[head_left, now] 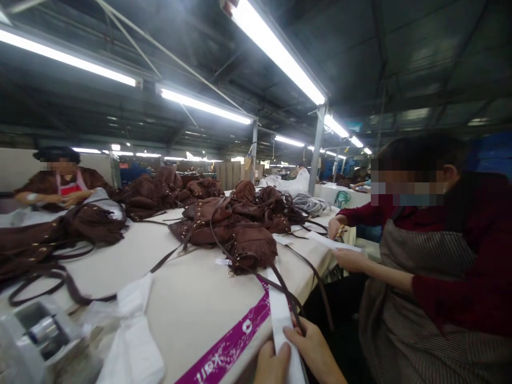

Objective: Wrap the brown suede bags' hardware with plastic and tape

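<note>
At the near table edge, my left hand (272,364) has its thumb and fingers closed on a long white strip (279,308). Just to the right, my right hand (313,345) pinches the same strip, with its thumb on top. A dark brown strap (285,282) runs down beside the strip toward my right fingers; whether they grip it too, I cannot tell. The strap leads from a brown fringed bag (253,246) with metal eyelets, lying just ahead. A purple printed band (234,341) lies along the table edge to the left of my hands.
More brown bags (150,192) are heaped along the white table (184,304). A tape dispenser (44,333) and white sheets (138,336) sit at left. On the right, a co-worker (432,256) holds scissors and a white strip (332,242). Another person (66,184) works at far left.
</note>
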`<act>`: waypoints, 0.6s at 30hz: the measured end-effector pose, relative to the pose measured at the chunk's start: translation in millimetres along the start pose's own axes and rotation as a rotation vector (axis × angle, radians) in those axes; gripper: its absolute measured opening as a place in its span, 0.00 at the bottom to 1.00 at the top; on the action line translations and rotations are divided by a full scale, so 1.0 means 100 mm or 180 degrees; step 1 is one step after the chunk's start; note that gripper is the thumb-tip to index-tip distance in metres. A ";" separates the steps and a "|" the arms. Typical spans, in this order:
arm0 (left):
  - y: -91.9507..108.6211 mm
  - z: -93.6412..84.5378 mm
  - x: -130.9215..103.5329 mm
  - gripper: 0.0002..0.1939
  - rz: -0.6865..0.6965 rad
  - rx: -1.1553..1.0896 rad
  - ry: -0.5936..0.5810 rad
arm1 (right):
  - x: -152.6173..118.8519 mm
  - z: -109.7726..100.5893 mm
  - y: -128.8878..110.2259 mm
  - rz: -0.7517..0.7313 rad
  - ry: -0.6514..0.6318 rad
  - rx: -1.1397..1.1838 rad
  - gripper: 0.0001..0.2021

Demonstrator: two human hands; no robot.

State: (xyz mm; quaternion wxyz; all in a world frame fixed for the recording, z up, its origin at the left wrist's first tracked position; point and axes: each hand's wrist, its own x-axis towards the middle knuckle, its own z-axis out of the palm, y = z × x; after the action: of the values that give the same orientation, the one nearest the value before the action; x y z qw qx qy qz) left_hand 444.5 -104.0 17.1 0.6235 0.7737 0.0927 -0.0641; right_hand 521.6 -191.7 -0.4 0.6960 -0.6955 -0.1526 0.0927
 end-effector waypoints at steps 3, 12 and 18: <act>0.06 -0.13 -0.08 0.22 -0.0245 0.0243 0.0357 | 0.02 0.12 -0.13 -0.0006 -0.0257 0.0059 0.13; 0.36 -1.66 -0.62 0.21 -0.0406 0.2616 0.1470 | -0.04 0.34 -0.28 0.0156 -0.0119 -0.0018 0.26; -0.06 -1.56 -0.78 0.29 0.0230 0.3690 0.0907 | -0.04 0.44 -0.23 0.0244 -0.0168 0.0047 0.27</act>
State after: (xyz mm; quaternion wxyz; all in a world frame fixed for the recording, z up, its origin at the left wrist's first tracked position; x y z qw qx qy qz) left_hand 364.5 45.0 61.8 0.0829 0.9914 0.0990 0.0215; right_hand 501.2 -152.4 21.7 0.6928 -0.6929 -0.1434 0.1388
